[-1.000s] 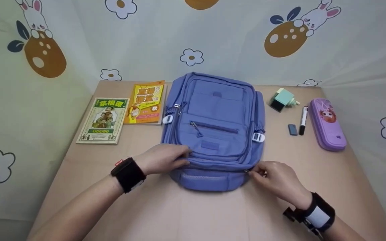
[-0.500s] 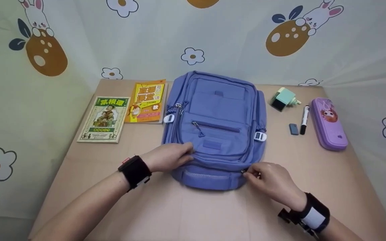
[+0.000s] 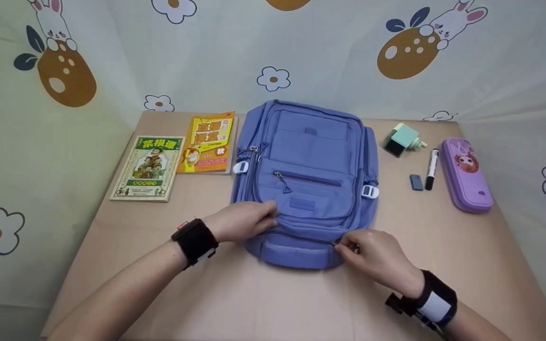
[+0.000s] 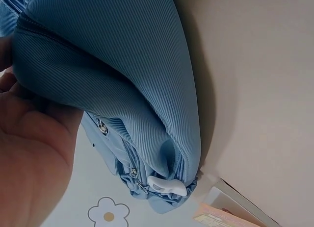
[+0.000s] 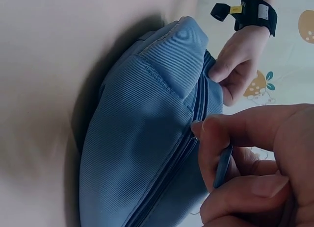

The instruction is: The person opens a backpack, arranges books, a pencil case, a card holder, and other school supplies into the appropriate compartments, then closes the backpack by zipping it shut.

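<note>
A blue backpack (image 3: 311,156) lies front side up on the table, its handle end toward me. My left hand (image 3: 242,220) pinches the fabric at its lower left edge, thumb below and fingers above. At the near right edge my right hand (image 3: 379,258) pinches a zipper pull between thumb and forefinger. In the right wrist view the zipper (image 5: 169,173) runs along the bag beneath those fingertips, and a blue pull strap (image 5: 223,165) passes through the curled fingers. The left wrist view has the backpack's side (image 4: 147,55) bulging beside the left palm.
Left of the bag lie a green-covered book (image 3: 147,168) and an orange-yellow book (image 3: 208,144). To its right are a mint-green sharpener-like item (image 3: 402,139), a blue-grey eraser (image 3: 416,182), a marker (image 3: 432,169) and a purple pencil case (image 3: 467,175). A patterned curtain (image 3: 320,52) stands behind.
My right hand has moved left along the near edge, drawing the zipper pull with it. My left hand keeps its grip on the bag; the loose items lie as before.
</note>
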Tool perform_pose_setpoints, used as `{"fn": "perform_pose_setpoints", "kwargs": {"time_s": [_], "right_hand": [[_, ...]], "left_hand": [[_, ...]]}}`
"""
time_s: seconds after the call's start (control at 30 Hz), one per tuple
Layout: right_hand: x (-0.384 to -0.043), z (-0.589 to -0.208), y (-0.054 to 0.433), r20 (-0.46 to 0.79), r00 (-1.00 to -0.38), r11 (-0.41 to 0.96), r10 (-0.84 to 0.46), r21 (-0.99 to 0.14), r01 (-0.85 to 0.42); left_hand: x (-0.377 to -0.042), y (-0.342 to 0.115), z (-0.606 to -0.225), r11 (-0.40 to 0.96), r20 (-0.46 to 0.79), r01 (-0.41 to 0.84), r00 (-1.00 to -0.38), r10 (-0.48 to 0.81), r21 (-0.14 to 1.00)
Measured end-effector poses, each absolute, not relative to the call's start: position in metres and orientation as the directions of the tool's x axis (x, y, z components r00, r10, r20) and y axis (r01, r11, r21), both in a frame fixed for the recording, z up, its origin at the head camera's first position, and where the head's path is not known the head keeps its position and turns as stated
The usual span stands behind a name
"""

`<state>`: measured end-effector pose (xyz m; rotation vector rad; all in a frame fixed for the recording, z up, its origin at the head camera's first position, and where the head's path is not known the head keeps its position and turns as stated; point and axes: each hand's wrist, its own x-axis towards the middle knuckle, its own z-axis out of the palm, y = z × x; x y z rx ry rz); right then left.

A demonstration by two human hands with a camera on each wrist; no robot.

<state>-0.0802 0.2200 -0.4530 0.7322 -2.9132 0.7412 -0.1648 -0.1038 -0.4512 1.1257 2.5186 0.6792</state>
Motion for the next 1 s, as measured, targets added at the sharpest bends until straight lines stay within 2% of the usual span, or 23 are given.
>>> {"fn": "perform_pose_setpoints", "kwargs": {"time_s": [0.53, 0.83, 1.0], "right_hand": [[-0.083, -0.451, 0.217, 0.161, -0.877, 0.746, -0.452, -0.471, -0.471], [-0.083, -0.453, 0.22, 0.168, -0.878, 0.747, -0.448, -0.469, -0.471], [-0.082, -0.453, 0.222, 0.163, -0.883, 0.756, -0.44, -0.464, -0.462]], "left_hand": [[-0.162, -0.078, -0.452, 0.57, -0.049, 0.624, -0.651, 0.758, 0.535], [-0.162, -0.096, -0.453, 0.542, -0.048, 0.617, -0.634, 0.772, 0.571], [-0.162, -0.112, -0.452, 0.506, -0.01, 0.66, -0.603, 0.798, 0.555]]}}
